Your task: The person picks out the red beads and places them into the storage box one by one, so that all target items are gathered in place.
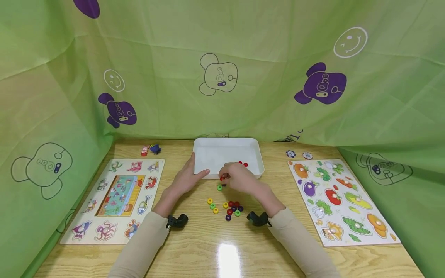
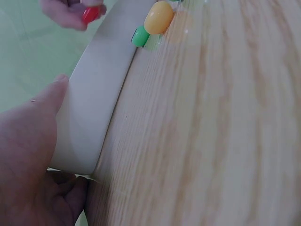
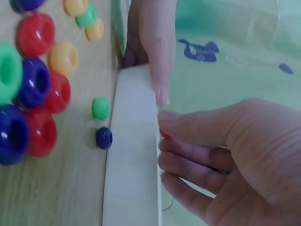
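A white tray [image 1: 222,148] stands at the back of the table, with red beads [image 1: 245,165] inside near its front right. My left hand [image 1: 184,179] holds the tray's front left corner, thumb on the front rim and fingers along the side. At the front rim, my right hand [image 1: 240,177] pinches a red bead [image 2: 91,15] between thumb and fingertips. Just below, a green bead [image 3: 101,108] and a dark blue bead [image 3: 104,138] lie close to the tray's front wall. Closer to me is a loose group of red, yellow, green and dark blue beads [image 1: 237,204].
An animal puzzle board [image 1: 158,183] lies on the left, a vegetable puzzle board [image 1: 338,177] on the right. Small figures [image 1: 155,149] are at the back left, and two poker chips [image 1: 307,155] at the back right. Green cloth [image 1: 167,77] encloses the back and sides.
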The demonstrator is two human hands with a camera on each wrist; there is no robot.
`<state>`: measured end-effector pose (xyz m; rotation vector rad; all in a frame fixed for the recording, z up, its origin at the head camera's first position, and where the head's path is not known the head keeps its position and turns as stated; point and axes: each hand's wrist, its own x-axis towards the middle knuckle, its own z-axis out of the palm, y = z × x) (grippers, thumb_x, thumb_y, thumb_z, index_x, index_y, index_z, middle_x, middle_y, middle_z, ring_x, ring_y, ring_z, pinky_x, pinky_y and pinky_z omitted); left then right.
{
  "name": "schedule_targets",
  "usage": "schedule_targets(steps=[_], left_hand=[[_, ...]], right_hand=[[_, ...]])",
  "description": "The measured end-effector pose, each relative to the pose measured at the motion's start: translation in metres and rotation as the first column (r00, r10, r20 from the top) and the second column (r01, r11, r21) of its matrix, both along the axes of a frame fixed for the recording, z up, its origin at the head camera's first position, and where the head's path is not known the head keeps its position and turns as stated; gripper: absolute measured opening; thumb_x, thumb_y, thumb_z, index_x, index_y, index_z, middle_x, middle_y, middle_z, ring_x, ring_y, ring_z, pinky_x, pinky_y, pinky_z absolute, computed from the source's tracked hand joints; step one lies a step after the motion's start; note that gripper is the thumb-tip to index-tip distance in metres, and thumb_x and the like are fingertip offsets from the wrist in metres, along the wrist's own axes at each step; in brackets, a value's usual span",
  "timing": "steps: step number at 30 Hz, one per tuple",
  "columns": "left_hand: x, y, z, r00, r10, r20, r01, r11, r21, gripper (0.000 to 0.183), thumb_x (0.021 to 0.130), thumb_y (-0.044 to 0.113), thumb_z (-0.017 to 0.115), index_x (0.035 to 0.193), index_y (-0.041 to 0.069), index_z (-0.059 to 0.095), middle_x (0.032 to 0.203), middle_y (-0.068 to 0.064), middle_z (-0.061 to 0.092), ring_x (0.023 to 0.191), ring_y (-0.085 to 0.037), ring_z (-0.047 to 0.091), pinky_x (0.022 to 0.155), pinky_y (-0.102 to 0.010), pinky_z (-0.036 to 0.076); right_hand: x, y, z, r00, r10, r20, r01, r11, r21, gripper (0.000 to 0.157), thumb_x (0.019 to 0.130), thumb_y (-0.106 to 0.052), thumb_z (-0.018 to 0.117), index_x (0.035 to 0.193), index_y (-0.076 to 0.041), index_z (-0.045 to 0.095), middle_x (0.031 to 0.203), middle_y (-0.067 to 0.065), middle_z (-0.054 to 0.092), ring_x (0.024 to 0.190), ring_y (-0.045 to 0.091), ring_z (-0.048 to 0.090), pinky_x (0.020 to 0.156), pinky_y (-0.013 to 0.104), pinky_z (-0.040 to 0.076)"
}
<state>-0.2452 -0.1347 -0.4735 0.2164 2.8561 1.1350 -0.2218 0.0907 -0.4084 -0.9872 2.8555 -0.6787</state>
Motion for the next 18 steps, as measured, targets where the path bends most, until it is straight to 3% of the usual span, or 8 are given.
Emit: schedule_targets(steps=[5, 9, 18], left_hand=[[0.000, 0.001, 0.001, 1.000, 0.004, 0.005, -0.004, 1.000, 0.002, 0.102, 0.081, 0.070, 0.047, 0.150, 0.015, -0.003, 0.158, -0.008, 0.005, 0.145, -0.028, 0.011, 0.115, -0.050, 0.021], [0.000, 0.002, 0.001, 1.000, 0.007, 0.000, -0.007, 1.000, 0.006, 0.099, 0.083, 0.065, 0.049, 0.150, 0.014, -0.002, 0.158, -0.009, 0.005, 0.145, -0.027, 0.011, 0.116, -0.049, 0.020], [0.001, 0.002, 0.002, 1.000, 0.003, -0.011, -0.003, 1.000, 0.008, 0.098, 0.084, 0.063, 0.050, 0.150, 0.013, -0.002, 0.158, -0.010, 0.005, 0.145, -0.028, 0.011, 0.116, -0.047, 0.018]], right_hand=[[-0.019, 0.001, -0.004, 0.994, -0.105, -0.036, 0.103, 0.993, -0.055, 0.012, 0.084, -0.010, 0.067, 0.095, -0.009, 0.071, 0.081, -0.004, 0.063, 0.072, 0.008, 0.054, 0.066, 0.022, 0.048], [-0.035, 0.003, -0.011, 0.976, -0.211, -0.060, 0.205, 0.974, -0.099, 0.012, 0.082, -0.008, 0.067, 0.093, -0.008, 0.072, 0.080, -0.001, 0.062, 0.070, 0.011, 0.054, 0.064, 0.024, 0.047], [-0.056, 0.005, -0.029, 0.934, -0.357, -0.005, 0.355, 0.928, -0.113, 0.014, 0.083, -0.007, 0.065, 0.095, -0.007, 0.071, 0.088, 0.003, 0.062, 0.078, 0.017, 0.056, 0.070, 0.029, 0.050]])
